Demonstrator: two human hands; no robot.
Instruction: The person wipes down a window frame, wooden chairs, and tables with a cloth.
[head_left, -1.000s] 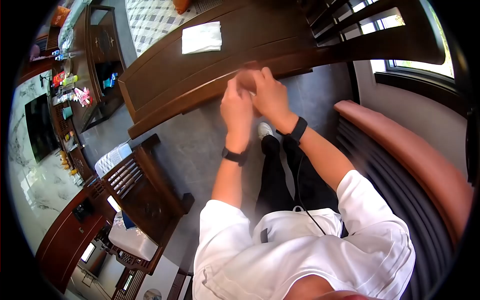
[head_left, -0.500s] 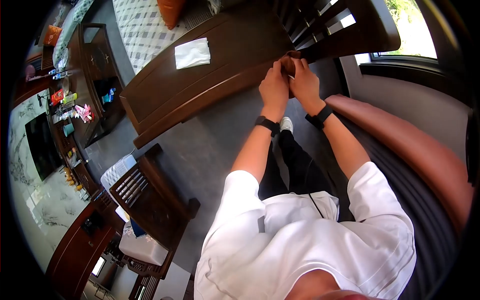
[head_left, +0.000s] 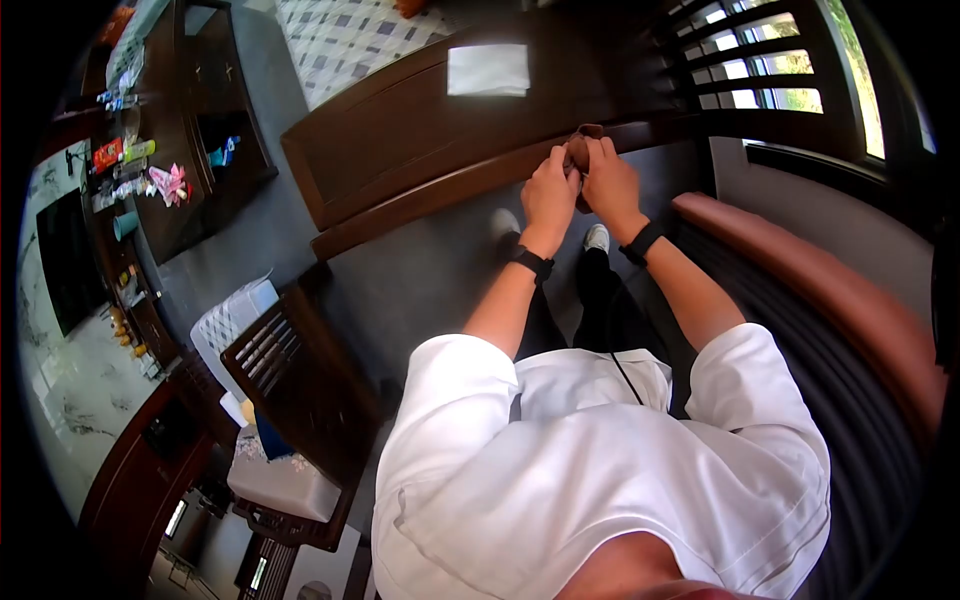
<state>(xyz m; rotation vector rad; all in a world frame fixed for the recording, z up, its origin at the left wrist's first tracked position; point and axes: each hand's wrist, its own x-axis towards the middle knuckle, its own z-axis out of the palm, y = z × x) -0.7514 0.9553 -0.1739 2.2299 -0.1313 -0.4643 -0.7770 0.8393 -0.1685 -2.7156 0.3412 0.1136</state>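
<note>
My left hand and my right hand are side by side, fingers closed on a small brown item that looks like soft leather or cloth. Its top pokes out above my fingertips and a bit hangs below, between the hands; the rest is covered, so its exact kind does not show. Both hands are by the near edge of a dark wooden bench-like piece. On that surface, beyond my fingers and to their left, lies a folded white cloth.
A slatted wooden panel rises at upper right, near the window. A padded brown-topped seat runs along my right. At left are a wooden chair and a cabinet bearing several small items. Grey floor lies between.
My view has turned and shifted, so the bench and white cloth appear further right. A second shoe shows on the floor. Both hands stay closed on the brown item.
</note>
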